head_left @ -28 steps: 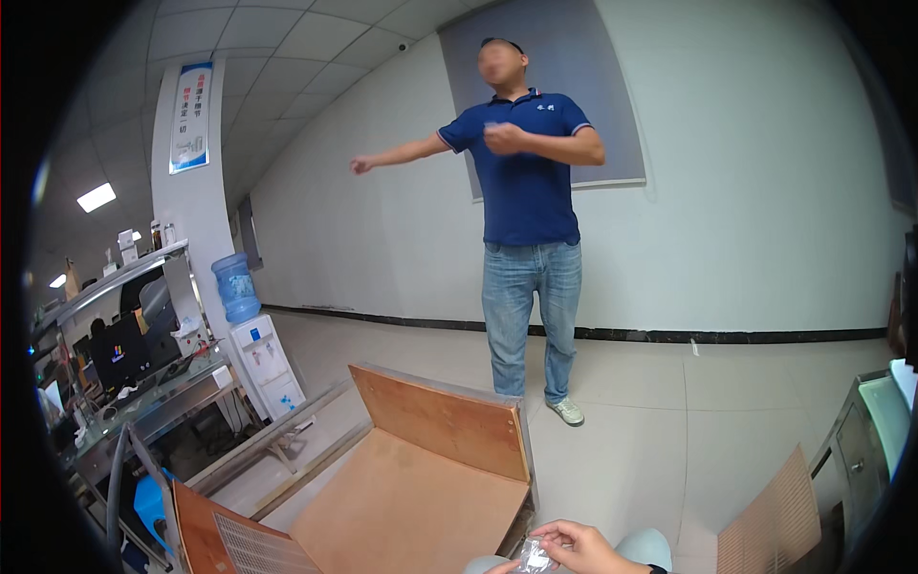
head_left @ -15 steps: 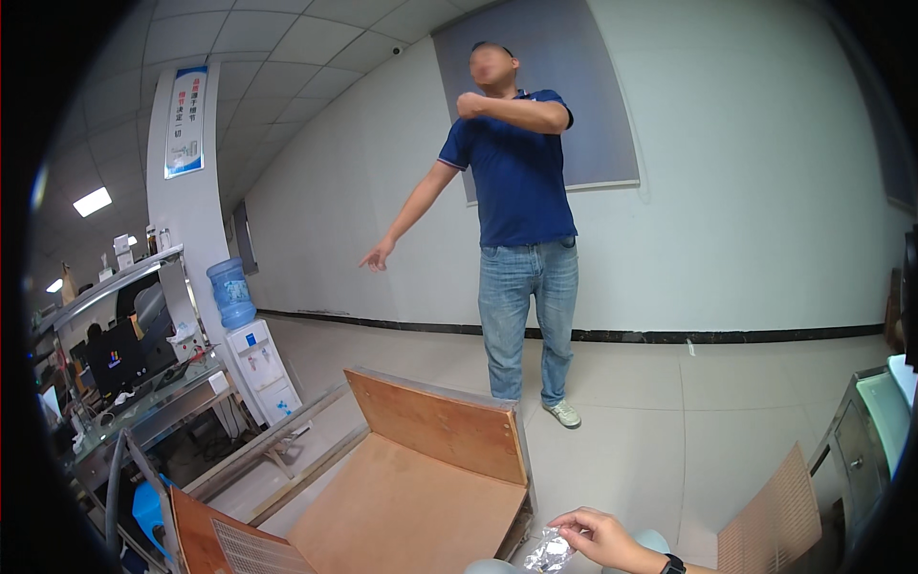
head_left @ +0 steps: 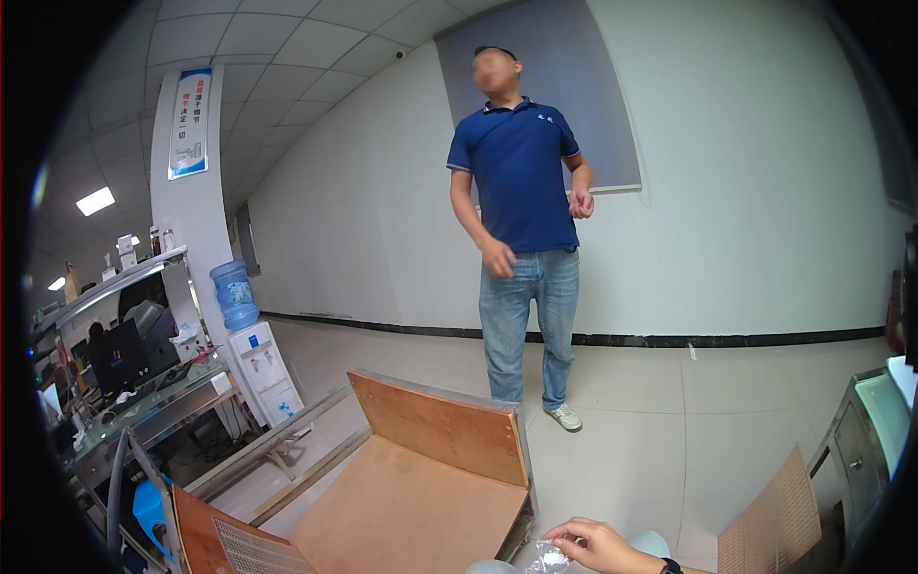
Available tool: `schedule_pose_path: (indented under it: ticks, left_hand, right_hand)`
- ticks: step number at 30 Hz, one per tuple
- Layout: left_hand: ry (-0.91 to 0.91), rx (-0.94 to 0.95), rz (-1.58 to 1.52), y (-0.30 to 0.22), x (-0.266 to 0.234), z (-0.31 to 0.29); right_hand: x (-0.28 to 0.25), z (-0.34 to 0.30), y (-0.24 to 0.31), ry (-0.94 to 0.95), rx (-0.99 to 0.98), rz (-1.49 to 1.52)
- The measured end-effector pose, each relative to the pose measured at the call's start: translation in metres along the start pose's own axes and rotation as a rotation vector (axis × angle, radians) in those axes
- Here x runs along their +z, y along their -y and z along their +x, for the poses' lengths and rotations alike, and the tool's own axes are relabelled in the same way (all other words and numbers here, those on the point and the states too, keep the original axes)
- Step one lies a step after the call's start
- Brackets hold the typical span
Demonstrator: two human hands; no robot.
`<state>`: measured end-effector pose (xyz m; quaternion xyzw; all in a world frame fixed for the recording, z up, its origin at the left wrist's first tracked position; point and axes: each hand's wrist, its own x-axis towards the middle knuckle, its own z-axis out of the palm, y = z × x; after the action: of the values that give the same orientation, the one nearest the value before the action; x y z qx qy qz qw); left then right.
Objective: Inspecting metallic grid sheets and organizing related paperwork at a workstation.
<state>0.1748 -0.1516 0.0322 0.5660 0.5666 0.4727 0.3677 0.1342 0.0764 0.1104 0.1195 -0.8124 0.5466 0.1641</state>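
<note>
My right hand (head_left: 604, 549) is at the lower edge, right of centre, with a dark watch (head_left: 672, 566) on its wrist. Its fingers are closed on a crinkled clear plastic bag (head_left: 547, 559); what the bag contains, if anything, I cannot make out. The bag is over my knees, beside the near right corner of a wooden-panelled cart (head_left: 421, 507). My left hand is out of view.
Beyond the cart stands a person (head_left: 516, 182) in a blue shirt and jeans. A water dispenser (head_left: 263, 368) and a cluttered desk (head_left: 172, 392) are at left. A perforated board (head_left: 773, 512) and a metal cabinet (head_left: 856, 450) are at right.
The standing person has lowered both arms; one was stretched out to the left and the other raised across the chest. My right hand and the bag have shifted slightly down.
</note>
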Motion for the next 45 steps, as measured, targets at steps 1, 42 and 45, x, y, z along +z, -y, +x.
schedule_pose_path:
  ticks: [1,42,45]
  left_hand:
    - [-0.003,0.000,-0.014,-0.002,0.001,0.002]
    - [0.428,-0.296,0.163,-0.024,-0.032,0.047]
    - [0.439,-0.266,0.161,-0.018,-0.038,0.054]
  right_hand:
    - [-0.001,-0.001,0.000,0.000,-0.002,0.002]
    - [-0.215,0.055,0.078,-0.454,-0.069,-0.711]
    - [-0.217,0.065,0.084,-0.475,-0.109,-0.745]
